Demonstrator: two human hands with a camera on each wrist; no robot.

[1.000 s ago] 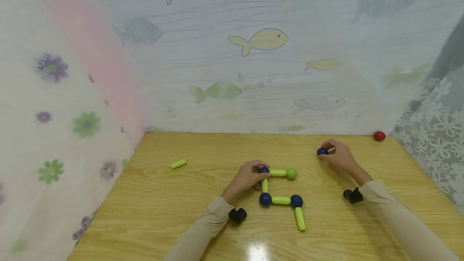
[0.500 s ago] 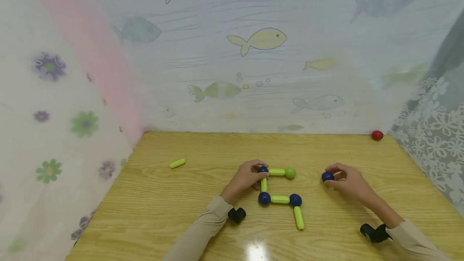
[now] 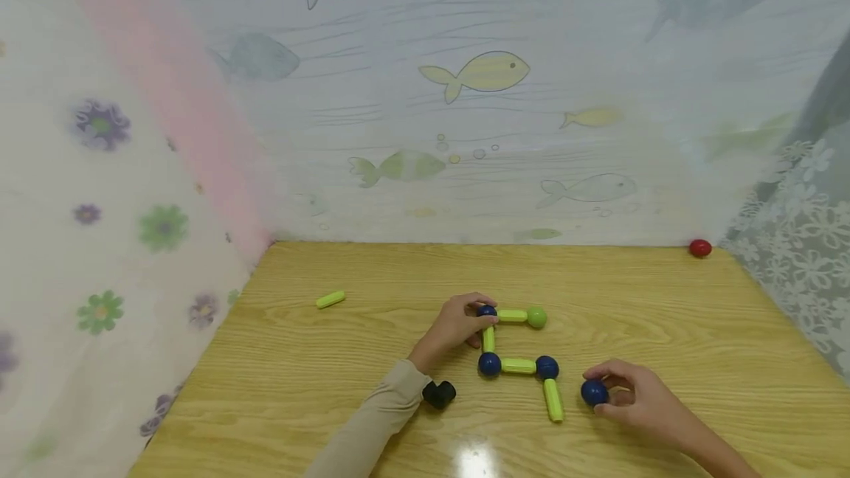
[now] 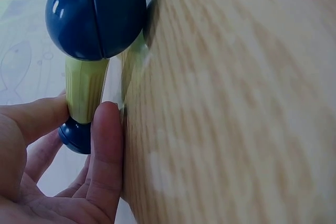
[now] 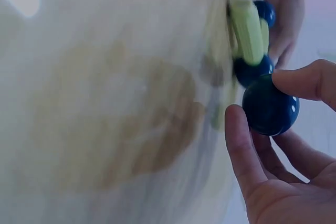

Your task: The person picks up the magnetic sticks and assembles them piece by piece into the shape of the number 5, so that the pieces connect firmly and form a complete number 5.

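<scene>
A chain of green rods and balls lies on the wooden table (image 3: 345, 375): a blue ball (image 3: 486, 310), a rod to a green ball (image 3: 536, 317), a rod down to a blue ball (image 3: 488, 364), a rod to another blue ball (image 3: 547, 366), and a green rod (image 3: 553, 399) toward me. My left hand (image 3: 458, 324) pinches the top blue ball (image 4: 76, 136) and its rod (image 4: 85, 88). My right hand (image 3: 631, 400) holds a loose blue ball (image 3: 594, 392) (image 5: 270, 106) in its fingertips, just right of the lowest rod (image 5: 245, 31).
A single green rod (image 3: 330, 299) lies at the left of the table. A red ball (image 3: 700, 248) sits at the far right corner by the lace curtain (image 3: 797, 242). Fish-patterned cloth (image 3: 465, 94) backs the table; flowered cloth (image 3: 119, 227) hangs on the left.
My right hand has carried the blue ball from the far right of the table toward me and leftward, down to beside the lowest green rod. My left hand has stayed put.
</scene>
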